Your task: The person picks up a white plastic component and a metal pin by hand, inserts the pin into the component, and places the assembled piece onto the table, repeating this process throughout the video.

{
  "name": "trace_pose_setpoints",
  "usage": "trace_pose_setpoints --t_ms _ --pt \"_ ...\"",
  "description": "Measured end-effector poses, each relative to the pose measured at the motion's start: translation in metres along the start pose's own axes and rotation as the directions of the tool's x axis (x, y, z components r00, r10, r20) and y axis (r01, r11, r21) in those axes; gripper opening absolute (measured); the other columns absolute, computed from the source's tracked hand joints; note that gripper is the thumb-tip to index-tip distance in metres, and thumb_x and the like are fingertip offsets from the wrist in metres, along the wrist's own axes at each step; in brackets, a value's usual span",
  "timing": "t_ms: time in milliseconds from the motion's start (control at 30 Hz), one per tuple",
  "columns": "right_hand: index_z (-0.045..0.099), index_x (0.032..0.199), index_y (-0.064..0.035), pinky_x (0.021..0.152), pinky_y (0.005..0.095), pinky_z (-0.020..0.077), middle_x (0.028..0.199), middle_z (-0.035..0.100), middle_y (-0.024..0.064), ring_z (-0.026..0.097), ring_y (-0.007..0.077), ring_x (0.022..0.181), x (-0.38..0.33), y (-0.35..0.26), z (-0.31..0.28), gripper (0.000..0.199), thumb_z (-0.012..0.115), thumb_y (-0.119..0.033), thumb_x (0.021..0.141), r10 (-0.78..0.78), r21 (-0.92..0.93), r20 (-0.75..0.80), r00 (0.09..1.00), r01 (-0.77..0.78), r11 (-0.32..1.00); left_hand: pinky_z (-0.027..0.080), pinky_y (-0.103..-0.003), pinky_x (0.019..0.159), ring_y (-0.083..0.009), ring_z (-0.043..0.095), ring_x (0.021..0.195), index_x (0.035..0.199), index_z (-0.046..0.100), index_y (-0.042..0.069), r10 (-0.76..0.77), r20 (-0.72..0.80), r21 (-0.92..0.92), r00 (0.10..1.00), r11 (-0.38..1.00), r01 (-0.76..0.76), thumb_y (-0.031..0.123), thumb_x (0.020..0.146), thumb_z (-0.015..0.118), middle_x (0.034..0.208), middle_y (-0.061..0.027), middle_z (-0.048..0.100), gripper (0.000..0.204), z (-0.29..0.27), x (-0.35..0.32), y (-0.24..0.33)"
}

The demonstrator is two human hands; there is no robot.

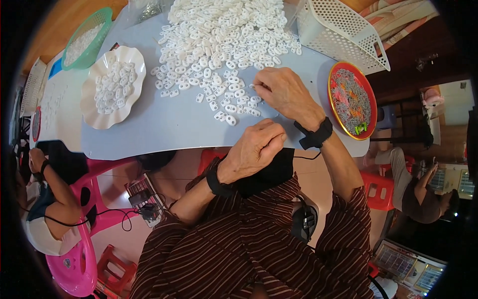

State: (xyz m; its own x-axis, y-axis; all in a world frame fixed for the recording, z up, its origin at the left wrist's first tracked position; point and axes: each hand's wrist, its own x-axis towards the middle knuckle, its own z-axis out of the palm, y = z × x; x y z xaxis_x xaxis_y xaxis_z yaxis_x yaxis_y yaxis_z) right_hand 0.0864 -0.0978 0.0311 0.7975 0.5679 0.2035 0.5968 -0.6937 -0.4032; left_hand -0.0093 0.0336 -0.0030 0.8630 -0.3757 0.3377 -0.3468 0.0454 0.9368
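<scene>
My left hand [255,149] is closed over the table's near edge, thumb against curled fingers; what they hold, if anything, is hidden. Farther out and to the right, my right hand [288,94] has its fingers curled in at the edge of the loose pieces. A tiny white bit shows at its fingertips, too small to name. Small white two-holed plastic pieces [230,119] lie scattered beside both hands. Behind them rises a large heap of the same white pieces [224,30]. Both wrists wear black straps.
A scalloped white dish [89,107] of white pieces stands left, with a green basket [104,17] beyond. At right are a red gold-rimmed tray [332,107] of small grey parts and a white perforated basket [343,35]. Another person's arm [62,192] is at far left, near a pink chair [79,259].
</scene>
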Motion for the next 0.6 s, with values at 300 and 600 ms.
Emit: trace_pose_setpoints --t_ms 300,600 --pt "0.064 0.087 0.0028 0.054 0.0315 0.0427 0.067 0.061 0.0120 0.054 0.0187 0.056 -0.032 -0.010 -0.017 0.015 0.062 -0.012 0.083 0.313 0.385 0.042 0.949 -0.304 0.871 0.042 -0.033 0.056 -0.0233 0.051 0.059 0.086 0.055 -0.004 -0.082 -0.039 -0.110 0.996 0.991 0.077 0.005 0.087 0.053 0.068 -0.0135 0.052 0.009 0.001 -0.002 -0.004" --pt "0.066 0.090 0.0029 0.054 0.0210 0.0405 0.069 0.061 -0.0002 0.048 0.0045 0.060 -0.060 -0.006 -0.016 0.016 0.062 -0.012 0.089 0.398 0.745 0.100 0.912 -0.334 0.578 0.041 -0.023 0.058 -0.0067 0.049 0.064 0.089 0.056 -0.001 -0.179 -0.226 -0.162 0.958 0.976 0.144 0.007 0.093 0.048 0.067 -0.0005 0.052 0.012 0.002 0.005 0.001"
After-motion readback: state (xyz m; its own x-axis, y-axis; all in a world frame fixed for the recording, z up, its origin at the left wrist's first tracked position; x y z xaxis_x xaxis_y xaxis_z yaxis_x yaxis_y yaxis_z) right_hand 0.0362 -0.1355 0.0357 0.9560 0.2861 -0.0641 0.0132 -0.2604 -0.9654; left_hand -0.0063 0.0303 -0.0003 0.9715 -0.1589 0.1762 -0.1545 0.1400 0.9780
